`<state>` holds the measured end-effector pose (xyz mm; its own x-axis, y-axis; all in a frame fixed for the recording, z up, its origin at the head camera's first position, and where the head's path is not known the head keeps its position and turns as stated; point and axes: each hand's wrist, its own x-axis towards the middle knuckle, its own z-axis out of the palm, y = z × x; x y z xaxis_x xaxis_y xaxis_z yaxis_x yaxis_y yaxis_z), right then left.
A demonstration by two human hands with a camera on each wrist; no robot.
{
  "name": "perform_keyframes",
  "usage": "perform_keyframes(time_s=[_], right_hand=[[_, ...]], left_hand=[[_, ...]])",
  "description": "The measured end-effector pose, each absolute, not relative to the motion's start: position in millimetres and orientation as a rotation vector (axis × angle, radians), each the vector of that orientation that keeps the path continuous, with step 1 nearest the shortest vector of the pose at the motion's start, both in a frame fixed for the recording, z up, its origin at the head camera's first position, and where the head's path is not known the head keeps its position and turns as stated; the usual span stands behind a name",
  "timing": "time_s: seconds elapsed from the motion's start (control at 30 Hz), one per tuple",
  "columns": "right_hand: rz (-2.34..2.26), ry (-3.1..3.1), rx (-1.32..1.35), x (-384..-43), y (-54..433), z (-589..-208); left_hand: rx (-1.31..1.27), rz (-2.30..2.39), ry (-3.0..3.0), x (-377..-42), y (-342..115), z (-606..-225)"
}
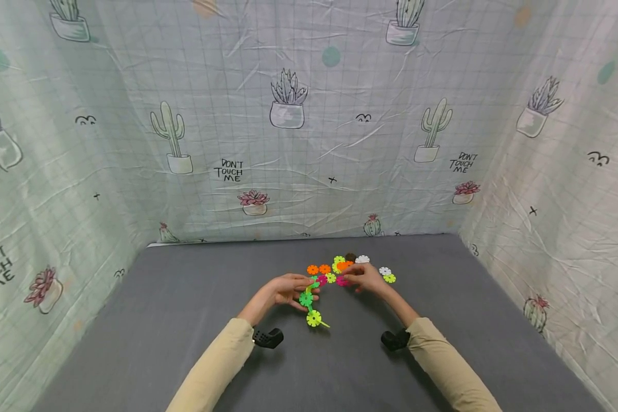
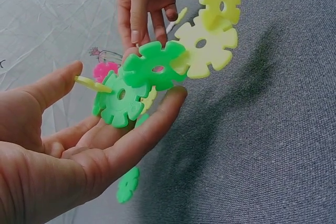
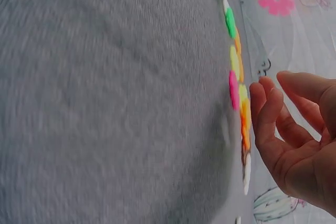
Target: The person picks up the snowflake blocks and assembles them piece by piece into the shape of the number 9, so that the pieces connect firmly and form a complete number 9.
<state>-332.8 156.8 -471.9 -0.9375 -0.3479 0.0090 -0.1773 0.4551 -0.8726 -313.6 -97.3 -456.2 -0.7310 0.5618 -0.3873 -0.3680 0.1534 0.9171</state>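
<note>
My left hand (image 1: 286,286) holds a chain of flower-shaped plastic linking discs (image 1: 313,319) raised over the table. In the left wrist view, green discs (image 2: 143,71) and pale yellow discs (image 2: 216,51) are slotted into each other at angles. The thumb touches the edge of one yellow disc (image 2: 89,83), while the fingers support the chain from below. My right hand (image 1: 365,278) hovers over the loose discs, its fingertips close to a pink disc (image 1: 342,281). In the right wrist view its fingers are loosely bent, with nothing between them.
Loose discs lie in a row on the grey table (image 1: 195,343): orange discs (image 1: 312,269), a brown disc (image 1: 350,257) and several others. A white disc (image 1: 385,270) and a yellow disc (image 1: 389,278) lie to the right. A cactus-print curtain (image 1: 309,160) surrounds the table's back and sides.
</note>
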Motion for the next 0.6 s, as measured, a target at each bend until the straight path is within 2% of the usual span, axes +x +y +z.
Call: perform_keyframes(time_s=[0.6], right_hand=[[-1.506, 2.496, -0.317, -339, 171, -472]], left_hand=[[0.192, 1.642, 1.735, -314, -98, -453]])
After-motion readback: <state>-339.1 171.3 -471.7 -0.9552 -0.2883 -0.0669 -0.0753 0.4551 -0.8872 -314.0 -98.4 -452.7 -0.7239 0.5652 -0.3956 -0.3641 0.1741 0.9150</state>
